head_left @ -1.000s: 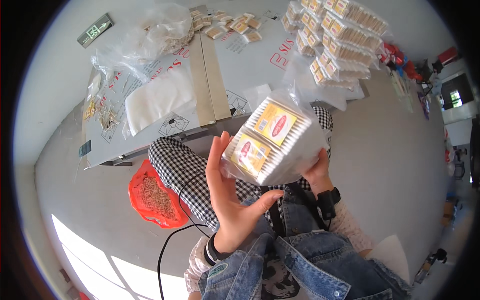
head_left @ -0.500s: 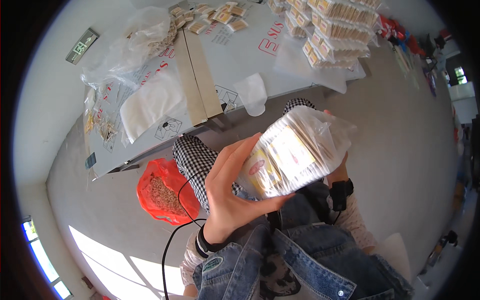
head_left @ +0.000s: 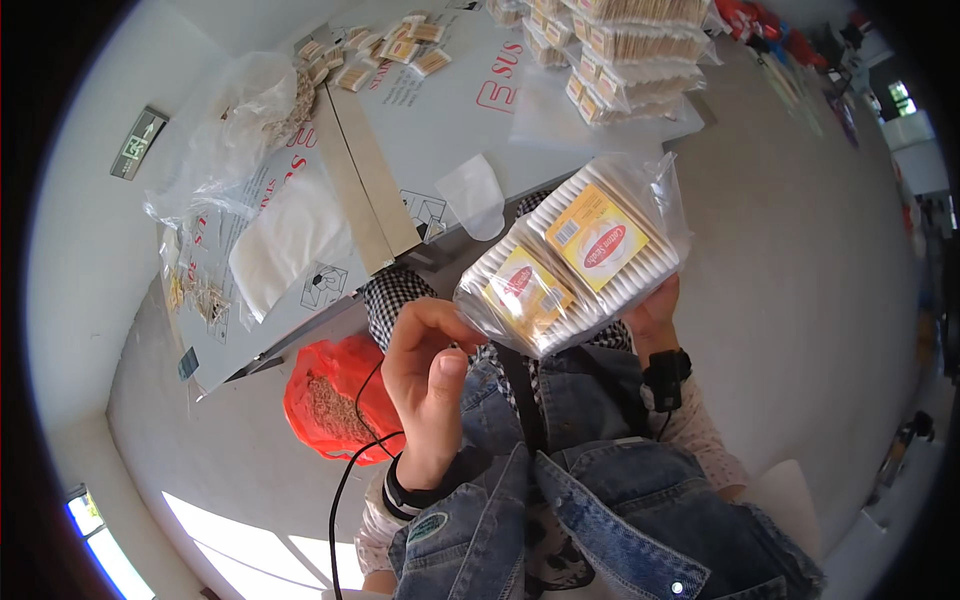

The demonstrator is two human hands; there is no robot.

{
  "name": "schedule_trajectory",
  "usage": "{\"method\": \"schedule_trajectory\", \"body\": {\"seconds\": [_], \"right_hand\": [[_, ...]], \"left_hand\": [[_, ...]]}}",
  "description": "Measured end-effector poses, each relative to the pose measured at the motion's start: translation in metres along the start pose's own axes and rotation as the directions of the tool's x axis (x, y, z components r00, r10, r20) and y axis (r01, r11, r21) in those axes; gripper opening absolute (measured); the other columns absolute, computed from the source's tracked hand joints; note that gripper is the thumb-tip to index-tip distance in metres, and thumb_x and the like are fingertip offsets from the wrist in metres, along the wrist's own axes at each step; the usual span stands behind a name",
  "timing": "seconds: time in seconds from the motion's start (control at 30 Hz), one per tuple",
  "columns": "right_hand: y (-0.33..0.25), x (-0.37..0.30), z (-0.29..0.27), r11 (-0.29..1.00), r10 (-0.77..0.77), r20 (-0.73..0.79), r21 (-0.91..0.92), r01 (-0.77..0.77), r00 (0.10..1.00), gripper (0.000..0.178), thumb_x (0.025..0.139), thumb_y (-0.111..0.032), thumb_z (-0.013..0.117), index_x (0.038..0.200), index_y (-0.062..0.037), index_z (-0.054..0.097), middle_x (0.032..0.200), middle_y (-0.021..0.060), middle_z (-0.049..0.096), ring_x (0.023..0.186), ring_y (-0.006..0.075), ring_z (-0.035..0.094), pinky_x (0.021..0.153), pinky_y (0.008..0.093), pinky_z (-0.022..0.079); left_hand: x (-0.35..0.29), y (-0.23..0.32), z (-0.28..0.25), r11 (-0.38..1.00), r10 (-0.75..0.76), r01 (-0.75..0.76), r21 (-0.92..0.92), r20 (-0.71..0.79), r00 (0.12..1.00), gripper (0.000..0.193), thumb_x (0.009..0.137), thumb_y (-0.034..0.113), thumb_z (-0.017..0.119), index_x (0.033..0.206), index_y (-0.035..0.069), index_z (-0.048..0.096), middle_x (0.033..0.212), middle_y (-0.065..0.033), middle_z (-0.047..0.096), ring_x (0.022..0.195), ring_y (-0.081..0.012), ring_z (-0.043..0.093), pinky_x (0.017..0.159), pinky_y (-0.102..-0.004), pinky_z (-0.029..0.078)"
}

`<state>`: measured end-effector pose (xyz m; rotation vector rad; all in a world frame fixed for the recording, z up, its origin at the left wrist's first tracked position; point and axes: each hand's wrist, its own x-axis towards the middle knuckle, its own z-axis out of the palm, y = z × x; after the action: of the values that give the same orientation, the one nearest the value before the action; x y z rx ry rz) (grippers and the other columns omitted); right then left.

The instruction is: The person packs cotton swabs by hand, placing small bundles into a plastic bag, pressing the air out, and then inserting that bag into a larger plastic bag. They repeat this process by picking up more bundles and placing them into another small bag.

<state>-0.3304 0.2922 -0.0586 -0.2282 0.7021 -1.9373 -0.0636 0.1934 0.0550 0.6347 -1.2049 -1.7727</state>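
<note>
Clear plastic bag (head_left: 668, 215) encloses yellow-labelled white swabs (head_left: 612, 302); right hand (head_left: 655, 310) grips it, left hand (head_left: 424, 385) loosely spread.

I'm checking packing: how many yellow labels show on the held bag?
2 on the clear bag: left label nearer the left hand, right label nearer the right hand; others may be hidden.

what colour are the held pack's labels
The labels are mostly yellow with red ovals, clearest in the head view.
</note>
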Motion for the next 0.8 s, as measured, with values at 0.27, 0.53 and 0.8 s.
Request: {"method": "schedule_trajectory", "body": {"seconds": [0.27, 0.53, 0.8], "right_hand": [[0.013, -0.004, -0.045, 0.959, 0.045, 0.232, 0.262, -0.107, 0.972, 0.071, 0.096, -0.06, 0.044, 0.149, -0.0139, 0.036, 0.15, 0.0084, 0.042, 0.137, 0.0329, 0.041, 0.113, 0.0534, 0.033], [0.02, -0.016, -0.011, 0.973, 0.135, 0.105, 0.173, -0.152, 0.985, 0.071, 0.098, -0.058, 0.041, 0.151, -0.012, 0.032, 0.151, 0.011, 0.041, 0.137, 0.0331, 0.042, 0.112, 0.0528, 0.036], [0.02, -0.027, 0.024, 0.99, 0.144, -0.194, 0.023, -0.142, 0.97, 0.067, 0.099, -0.052, 0.046, 0.149, -0.0095, 0.035, 0.149, 0.0135, 0.043, 0.135, 0.0326, 0.043, 0.112, 0.0501, 0.037]], "left_hand": [[0.03, 0.001, 0.024, 0.939, -0.218, 0.178, -0.294, -0.108, 0.97, 0.023, 0.102, 0.023, 0.054, 0.097, 0.002, 0.061, 0.089, -0.0045, 0.066, 0.076, -0.0098, 0.058, 0.069, -0.0236, 0.045], [0.034, -0.008, 0.016, 0.943, -0.284, 0.27, -0.196, -0.043, 0.958, 0.019, 0.097, 0.025, 0.063, 0.101, 0.006, 0.063, 0.086, -0.0016, 0.068, 0.072, -0.0063, 0.059, 0.063, -0.0201, 0.042], [0.029, 0.01, 0.01, 0.833, -0.306, 0.279, -0.478, 0.022, 0.952, 0.014, 0.098, 0.019, 0.056, 0.091, 0.007, 0.059, 0.087, -0.0059, 0.067, 0.076, -0.015, 0.062, 0.069, -0.0271, 0.046]]}}
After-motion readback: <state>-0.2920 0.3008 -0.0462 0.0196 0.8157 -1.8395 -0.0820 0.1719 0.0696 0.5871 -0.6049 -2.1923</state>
